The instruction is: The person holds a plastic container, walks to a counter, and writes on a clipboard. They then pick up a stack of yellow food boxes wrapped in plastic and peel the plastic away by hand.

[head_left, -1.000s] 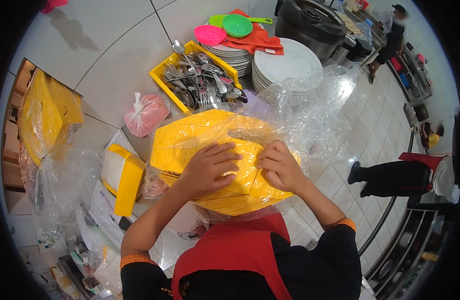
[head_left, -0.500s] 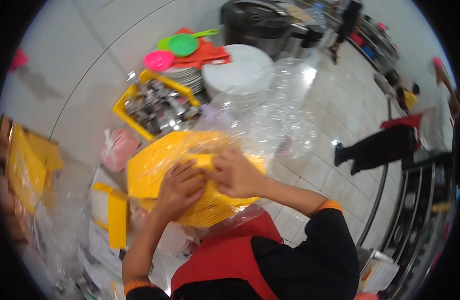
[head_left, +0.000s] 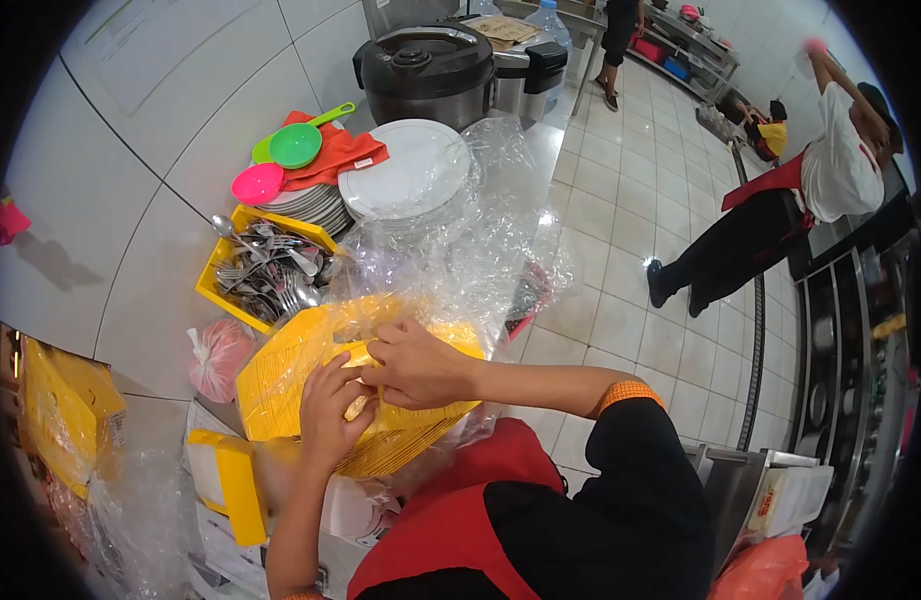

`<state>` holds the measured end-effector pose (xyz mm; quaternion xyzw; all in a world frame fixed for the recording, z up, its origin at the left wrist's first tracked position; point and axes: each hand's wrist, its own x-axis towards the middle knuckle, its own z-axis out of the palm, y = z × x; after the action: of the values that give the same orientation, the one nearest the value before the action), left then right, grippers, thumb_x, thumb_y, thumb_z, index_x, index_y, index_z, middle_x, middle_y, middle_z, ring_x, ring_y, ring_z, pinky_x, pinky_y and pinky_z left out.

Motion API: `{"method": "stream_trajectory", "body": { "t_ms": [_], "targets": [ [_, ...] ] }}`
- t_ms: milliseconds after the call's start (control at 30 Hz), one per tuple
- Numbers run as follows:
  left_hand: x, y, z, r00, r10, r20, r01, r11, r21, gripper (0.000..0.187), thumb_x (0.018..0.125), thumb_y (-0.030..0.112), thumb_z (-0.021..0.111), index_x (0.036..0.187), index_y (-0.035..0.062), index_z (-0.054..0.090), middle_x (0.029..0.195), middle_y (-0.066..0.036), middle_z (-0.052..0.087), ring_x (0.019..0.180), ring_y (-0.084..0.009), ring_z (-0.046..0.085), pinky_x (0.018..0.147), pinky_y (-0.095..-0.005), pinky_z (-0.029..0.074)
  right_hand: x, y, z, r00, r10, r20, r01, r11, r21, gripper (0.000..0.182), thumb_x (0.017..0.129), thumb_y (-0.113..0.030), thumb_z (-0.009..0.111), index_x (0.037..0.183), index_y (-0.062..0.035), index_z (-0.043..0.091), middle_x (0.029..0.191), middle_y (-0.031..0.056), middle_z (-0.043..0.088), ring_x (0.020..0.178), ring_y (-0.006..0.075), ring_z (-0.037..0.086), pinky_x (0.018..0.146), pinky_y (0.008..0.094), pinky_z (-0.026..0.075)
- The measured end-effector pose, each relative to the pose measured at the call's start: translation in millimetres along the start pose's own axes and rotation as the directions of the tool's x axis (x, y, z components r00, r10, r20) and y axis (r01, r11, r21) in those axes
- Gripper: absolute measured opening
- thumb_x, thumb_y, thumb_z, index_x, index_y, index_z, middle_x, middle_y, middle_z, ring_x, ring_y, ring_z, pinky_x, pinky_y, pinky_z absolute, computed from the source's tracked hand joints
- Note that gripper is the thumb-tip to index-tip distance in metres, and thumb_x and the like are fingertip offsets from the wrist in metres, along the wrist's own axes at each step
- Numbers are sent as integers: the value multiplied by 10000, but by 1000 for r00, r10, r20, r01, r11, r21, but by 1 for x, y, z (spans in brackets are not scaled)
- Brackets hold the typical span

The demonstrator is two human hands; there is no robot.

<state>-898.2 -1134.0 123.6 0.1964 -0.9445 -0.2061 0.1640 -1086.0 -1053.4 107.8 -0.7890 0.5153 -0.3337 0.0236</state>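
A stack of flat yellow cardboard boxes (head_left: 270,385), partly covered in clear plastic wrap (head_left: 380,300), lies in front of me against my red apron. My left hand (head_left: 332,408) rests on top of the stack, its fingers bent and closed on the wrap. Just to its right, my right hand (head_left: 420,365) is closed in a pinch at the same spot, and the fingertips of both hands nearly meet. A shiny fold shows under my left fingers; the exact grip is partly hidden.
Beyond the stack stand a yellow cutlery bin (head_left: 215,290), white plates (head_left: 405,170), colored ladles (head_left: 295,146) on an orange cloth and a black cooker (head_left: 420,75). A pink-filled bag (head_left: 220,355) is at left. Co-workers (head_left: 760,230) are on the tiled floor at right.
The view has shifted and sharpened, with the surroundings lower and further left. Both hands stay on the wrapped stack, my right hand now slightly over the left fingertips.
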Motion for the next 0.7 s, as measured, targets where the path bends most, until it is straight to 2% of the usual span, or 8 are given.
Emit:
{"method": "stream_trajectory", "body": {
  "t_ms": [267,300,333,400,500,600,667,700],
  "targets": [
    [0,-4,-1,1000,-31,-6,31,1000,-5,178,715,141,731,871,123,649,1080,-26,623,1209,-290,503,1026,-517,335,3,5,7,999,-30,11,31,999,-45,134,750,-228,642,862,-159,622,796,38,518,841,227,493,727,412,359],
    [-1,-5,-1,1000,8,-1,-8,1000,-19,170,730,157,724,882,133,651,1092,-17,621,1214,-282,500,1024,-514,339,3,8,13,999,-48,-6,47,997,-53,125,749,-226,642,852,-160,616,789,34,512,836,225,492,725,412,359],
    [-2,-6,-2,999,44,0,-44,999,-32,163,745,172,717,892,144,653,1105,-8,619,1220,-275,496,1023,-510,343,3,9,13,999,-52,-7,51,998,-33,124,742,-218,642,845,-158,611,784,31,505,840,230,487,731,410,359],
    [-3,-10,-1,1000,20,0,-20,1000,-21,159,756,194,707,900,152,655,1119,-1,616,1226,-266,492,1023,-505,345,3,9,9,996,-84,0,84,996,11,123,735,-211,642,839,-156,605,779,28,498,844,235,481,737,408,360],
    [-4,-9,-3,999,37,10,-37,999,-27,152,777,226,687,910,158,659,1143,7,609,1238,-252,483,1026,-497,345,8,6,-1,997,-74,26,74,997,16,114,720,-177,607,824,-137,588,772,40,465,844,248,460,754,405,359],
    [-5,-11,-3,998,65,14,-65,998,-20,146,788,230,674,914,157,662,1157,6,606,1246,-242,477,1030,-490,343,9,10,-5,991,-42,123,40,999,21,140,701,-164,566,833,-120,589,815,53,478,880,260,456,788,410,359],
    [-6,-13,-2,997,78,12,-78,997,-12,143,789,222,671,916,157,662,1160,4,606,1248,-237,475,1032,-486,342,11,14,-4,984,-156,89,154,988,30,156,702,-154,580,849,-103,589,848,33,504,904,244,475,804,410,360],
    [-6,-14,-2,996,88,13,-88,996,-1,140,793,218,665,919,156,664,1163,3,606,1251,-230,473,1033,-481,343,11,16,-3,983,-160,95,157,987,33,156,702,-154,580,849,-103,589,848,33,504,904,244,475,804,410,360]
  ]
}}
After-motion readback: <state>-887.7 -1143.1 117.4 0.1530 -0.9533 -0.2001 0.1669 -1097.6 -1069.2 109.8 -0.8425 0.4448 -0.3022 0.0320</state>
